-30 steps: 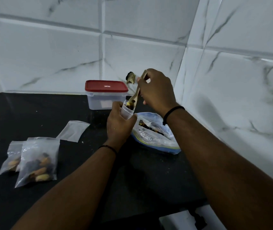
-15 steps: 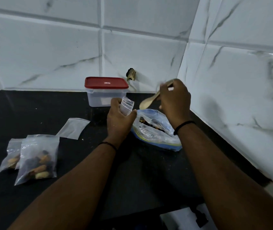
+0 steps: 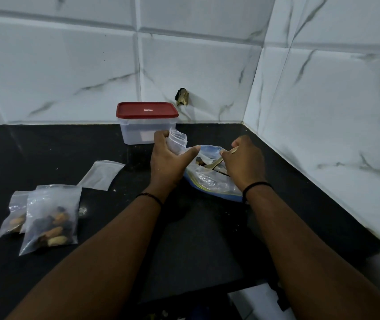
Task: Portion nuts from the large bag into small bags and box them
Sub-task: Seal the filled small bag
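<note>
Beside the box, the left hand clutches a small bag; the right hand pinches a spoon inside the large bag, near the counter corner.

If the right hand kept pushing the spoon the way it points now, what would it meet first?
The right hand aims the spoon down and leftward into the open large bag, so it would probably meet the nuts inside first. Depth is unclear; the bowl may already touch them.
</note>
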